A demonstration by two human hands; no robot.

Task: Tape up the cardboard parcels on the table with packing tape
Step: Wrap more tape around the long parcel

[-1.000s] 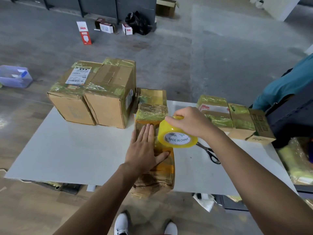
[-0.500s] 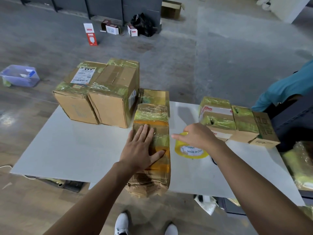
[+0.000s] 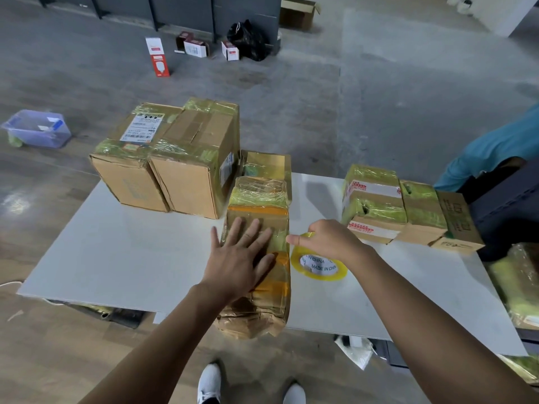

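A long brown parcel (image 3: 258, 301), wrapped in yellowish tape, lies lengthwise in the middle of the white table (image 3: 122, 258) and sticks out over its near edge. My left hand (image 3: 242, 258) presses flat on its top with fingers spread. A yellow tape roll (image 3: 319, 265) stands on the table right beside the parcel. My right hand (image 3: 329, 242) grips the roll's top rim, thumb pointing toward the parcel.
Two big taped boxes (image 3: 172, 161) stand at the back left, a smaller one (image 3: 267, 164) behind the parcel. Three small taped boxes (image 3: 408, 209) sit at the right. A person's blue sleeve (image 3: 495, 147) is at the far right. More wrapped parcels (image 3: 519, 284) lie beyond the table's right edge.
My right hand has brought the tape roll down from the parcel's top to the table on its right. The left hand has stayed flat on the parcel, sliding slightly farther up.
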